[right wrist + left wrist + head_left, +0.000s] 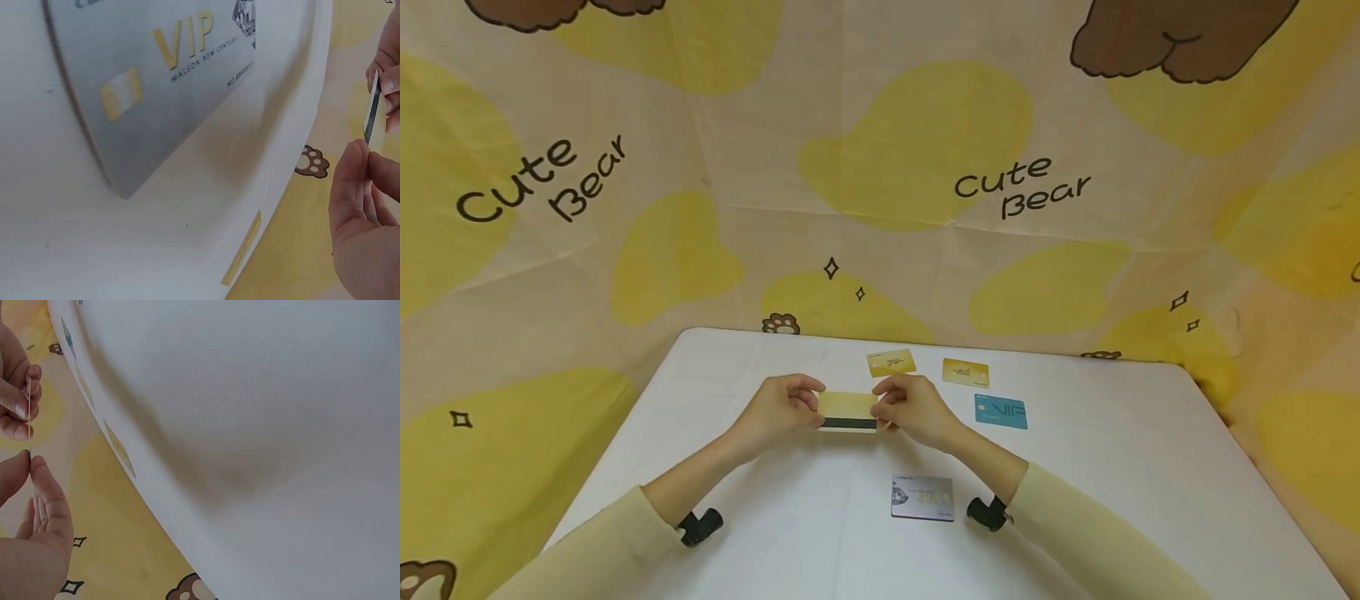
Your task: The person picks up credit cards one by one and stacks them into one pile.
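Note:
A gold card (847,407) with a dark magnetic stripe is held up over the white table, its striped side toward the head camera. My left hand (784,414) pinches its left edge between thumb and fingers. On the opposite edge, my right hand (919,410) has the same kind of pinch. Seen from the left wrist, the card (29,415) is nearly edge-on between both hands. In the right wrist view its dark stripe shows along the thin card (372,112). A silver VIP card (922,498) lies on the table nearer the body, close to my right wrist.
Two yellow cards, one at the back middle (892,362) and one right of it (966,372), lie on the white table (760,533). A teal VIP card (1001,411) lies right of my right hand. A patterned cloth (880,192) hangs behind the table.

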`<action>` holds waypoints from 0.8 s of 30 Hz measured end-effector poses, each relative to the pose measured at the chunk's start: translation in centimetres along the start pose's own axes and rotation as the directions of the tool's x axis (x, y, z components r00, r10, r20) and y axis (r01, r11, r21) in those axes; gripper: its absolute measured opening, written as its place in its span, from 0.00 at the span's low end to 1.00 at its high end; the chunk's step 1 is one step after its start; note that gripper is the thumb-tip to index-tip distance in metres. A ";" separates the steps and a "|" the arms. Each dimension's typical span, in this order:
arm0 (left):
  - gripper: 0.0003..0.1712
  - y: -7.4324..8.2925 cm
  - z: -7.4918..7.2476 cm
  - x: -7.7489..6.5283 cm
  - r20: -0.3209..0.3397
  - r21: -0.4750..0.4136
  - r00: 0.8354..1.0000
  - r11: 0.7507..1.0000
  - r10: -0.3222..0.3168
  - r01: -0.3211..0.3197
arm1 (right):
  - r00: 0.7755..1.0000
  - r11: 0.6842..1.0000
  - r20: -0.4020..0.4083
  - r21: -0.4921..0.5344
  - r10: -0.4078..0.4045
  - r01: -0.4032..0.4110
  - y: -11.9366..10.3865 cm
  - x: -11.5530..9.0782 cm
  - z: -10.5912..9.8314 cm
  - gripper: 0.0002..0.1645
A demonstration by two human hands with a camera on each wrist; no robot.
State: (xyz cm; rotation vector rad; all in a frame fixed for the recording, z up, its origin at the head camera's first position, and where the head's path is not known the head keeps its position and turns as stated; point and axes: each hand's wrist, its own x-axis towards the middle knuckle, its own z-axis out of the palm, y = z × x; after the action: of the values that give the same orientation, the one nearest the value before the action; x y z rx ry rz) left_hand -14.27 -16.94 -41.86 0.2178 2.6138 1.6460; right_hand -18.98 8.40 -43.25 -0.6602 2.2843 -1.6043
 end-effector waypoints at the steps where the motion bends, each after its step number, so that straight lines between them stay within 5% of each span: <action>1: 0.24 0.0 0.1 0.0 0.006 -0.003 1.000 1.000 0.007 -0.007 | 1.000 1.000 -0.002 -0.001 0.003 -0.003 0.1 -0.1 -0.1 0.15; 24: 0.25 0.7 2.8 0.1 0.080 -0.096 0.996 0.995 0.050 -0.042 | 0.999 0.999 -0.018 -0.023 0.042 -0.042 1.1 -2.7 -2.3 0.15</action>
State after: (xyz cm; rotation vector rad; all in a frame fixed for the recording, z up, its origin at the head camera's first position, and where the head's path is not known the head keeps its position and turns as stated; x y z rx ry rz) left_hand -13.97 -14.17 -42.44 0.3363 2.4830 1.7306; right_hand -17.99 11.94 -43.62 -0.6014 2.3166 -1.5731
